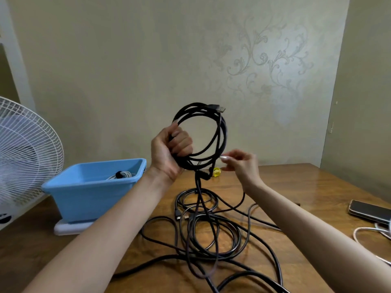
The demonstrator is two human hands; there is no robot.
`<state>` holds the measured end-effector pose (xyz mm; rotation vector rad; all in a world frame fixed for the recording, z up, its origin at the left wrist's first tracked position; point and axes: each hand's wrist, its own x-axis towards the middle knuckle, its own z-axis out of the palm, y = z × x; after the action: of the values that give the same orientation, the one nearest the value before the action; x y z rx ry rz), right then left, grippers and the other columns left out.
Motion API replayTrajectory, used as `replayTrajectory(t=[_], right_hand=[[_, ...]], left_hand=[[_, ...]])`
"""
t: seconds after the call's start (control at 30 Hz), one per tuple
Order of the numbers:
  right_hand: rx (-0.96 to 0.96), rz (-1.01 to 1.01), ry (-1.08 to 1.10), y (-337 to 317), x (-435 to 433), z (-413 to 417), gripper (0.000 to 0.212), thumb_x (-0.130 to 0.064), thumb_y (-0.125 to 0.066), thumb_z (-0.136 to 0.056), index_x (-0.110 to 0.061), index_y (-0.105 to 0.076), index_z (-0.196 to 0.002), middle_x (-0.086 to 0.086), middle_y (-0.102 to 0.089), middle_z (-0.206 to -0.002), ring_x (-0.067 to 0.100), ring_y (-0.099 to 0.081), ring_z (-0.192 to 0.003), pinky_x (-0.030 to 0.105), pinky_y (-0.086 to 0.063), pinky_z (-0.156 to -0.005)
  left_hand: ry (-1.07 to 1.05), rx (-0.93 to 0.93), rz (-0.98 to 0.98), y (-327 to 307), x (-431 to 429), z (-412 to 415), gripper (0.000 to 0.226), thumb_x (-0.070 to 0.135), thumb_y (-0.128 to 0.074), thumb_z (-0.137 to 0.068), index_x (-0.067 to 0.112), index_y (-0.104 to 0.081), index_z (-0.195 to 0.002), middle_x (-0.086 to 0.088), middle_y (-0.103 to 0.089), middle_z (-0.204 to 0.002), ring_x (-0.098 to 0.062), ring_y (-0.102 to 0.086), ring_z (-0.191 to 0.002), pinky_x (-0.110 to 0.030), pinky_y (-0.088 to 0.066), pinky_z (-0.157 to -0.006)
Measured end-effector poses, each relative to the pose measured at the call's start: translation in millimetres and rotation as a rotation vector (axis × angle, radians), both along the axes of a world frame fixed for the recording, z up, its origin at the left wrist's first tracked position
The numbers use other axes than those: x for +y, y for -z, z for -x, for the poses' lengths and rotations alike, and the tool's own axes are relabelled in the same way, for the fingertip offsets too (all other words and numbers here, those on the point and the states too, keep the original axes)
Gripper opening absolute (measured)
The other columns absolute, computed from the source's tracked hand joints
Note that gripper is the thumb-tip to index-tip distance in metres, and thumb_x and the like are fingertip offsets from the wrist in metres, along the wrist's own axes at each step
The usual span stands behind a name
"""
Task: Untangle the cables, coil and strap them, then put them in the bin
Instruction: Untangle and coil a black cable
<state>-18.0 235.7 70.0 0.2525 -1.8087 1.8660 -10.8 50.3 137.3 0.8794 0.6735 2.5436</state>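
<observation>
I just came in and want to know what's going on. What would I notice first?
First you'd see the coil of black cable held up in the middle by the left hand. Below it, a messy tangle of black cables sprawls over the wooden table. On the left sits a bright blue bin, with a big white fan beside it.

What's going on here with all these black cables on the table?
A person is tidying cables. Their left hand grips a black coil raised above the wooden table, its tail hanging into a loose tangle of black cables. The right hand is beside the coil's lower edge, too blurred to tell if it holds anything. The blue bin on the left already holds a strapped white cable.
</observation>
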Motion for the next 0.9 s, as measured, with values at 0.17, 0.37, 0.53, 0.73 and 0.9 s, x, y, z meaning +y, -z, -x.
replayTrajectory(t=[0.17, 0.37, 0.53, 0.73, 0.9], right_hand=[[0.078, -0.564, -0.183, 14, -41, 2, 0.014, 0.000, -0.062, -0.087, -0.004, -0.068, -0.076, -0.010, -0.063, -0.063, -0.002, -0.058, -0.060, 0.018, -0.046, -0.061], [-0.197, -0.592, -0.861, 48, -37, -19, 0.025, -0.018, -0.052, -0.092, -0.024, -0.064, -0.070, 0.000, -0.058, -0.068, 0.006, -0.051, -0.058, 0.019, -0.044, -0.062], [-0.322, -0.166, -1.010, 47, 16, -27, 0.023, -0.020, -0.050, -0.095, -0.017, -0.062, -0.075, -0.008, -0.040, -0.052, 0.007, -0.030, -0.046, 0.020, -0.034, -0.054], [-0.199, 0.056, -0.568, 27, 57, -20, 0.024, -0.030, -0.075, -0.078, -0.009, -0.067, -0.085, 0.001, -0.047, -0.062, 0.007, -0.035, -0.049, 0.018, -0.032, -0.048], [-0.281, 0.095, 0.042, 15, 61, -10, 0.015, -0.008, -0.064, -0.088, 0.003, -0.069, -0.098, 0.005, -0.053, -0.065, 0.011, -0.047, -0.050, 0.019, -0.046, -0.048]], left_hand=[[0.119, 0.050, -0.009, -6, 16, -7, 0.038, 0.018, -0.044, -0.078, 0.015, -0.040, -0.040, 0.010, -0.010, -0.043, -0.006, -0.009, -0.035, -0.016, -0.012, -0.031], [-0.141, 0.087, 0.043, -10, -10, 2, 0.038, 0.020, -0.040, -0.079, 0.019, -0.035, -0.041, 0.009, -0.008, -0.042, -0.008, -0.005, -0.038, -0.017, -0.009, -0.032], [-0.538, 0.014, 0.129, -2, -49, 23, 0.042, 0.014, -0.035, -0.091, 0.021, -0.030, -0.050, 0.011, -0.018, -0.035, -0.004, -0.012, -0.032, -0.020, -0.009, -0.035], [-0.751, 0.046, 0.290, 22, -56, 31, 0.038, 0.015, -0.037, -0.096, 0.020, -0.024, -0.061, 0.011, -0.018, -0.036, -0.004, -0.014, -0.032, -0.017, -0.010, -0.035], [-0.673, 0.141, 0.455, 29, -50, 30, 0.039, 0.015, -0.038, -0.097, 0.019, -0.027, -0.059, 0.011, -0.020, -0.038, -0.004, -0.015, -0.033, -0.017, -0.012, -0.036]])
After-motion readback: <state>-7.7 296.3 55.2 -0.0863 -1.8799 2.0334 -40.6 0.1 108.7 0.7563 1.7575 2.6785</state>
